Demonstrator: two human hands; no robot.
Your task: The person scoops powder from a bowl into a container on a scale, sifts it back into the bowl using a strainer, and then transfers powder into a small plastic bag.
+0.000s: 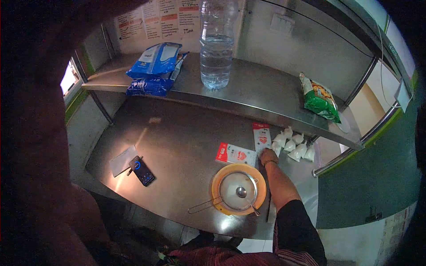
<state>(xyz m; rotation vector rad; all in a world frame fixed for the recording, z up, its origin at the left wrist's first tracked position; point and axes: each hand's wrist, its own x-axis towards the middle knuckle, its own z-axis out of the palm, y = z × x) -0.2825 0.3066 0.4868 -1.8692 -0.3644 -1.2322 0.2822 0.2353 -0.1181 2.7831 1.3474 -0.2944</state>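
My right hand (268,156) reaches over the counter, fingers curled at the lower end of an upright-lying red-and-white packet (262,135). Beside it, to the left, a second red-and-white packet (236,154) with a red heart lies flat. Several small knotted plastic bags of white contents (296,150) sit just right of my hand. Nearer to me is an orange-yellow bowl (262,195) with a wire strainer (222,205) across it. A metal spoon (241,192) rests in the strainer over something white. My left hand is not visible.
On the shelf above (262,97) stand a large water bottle (216,62), blue packets (155,66) and a green packet (320,98). A phone (142,171) and a clear flat sheet (124,160) lie on the left of the counter (177,146).
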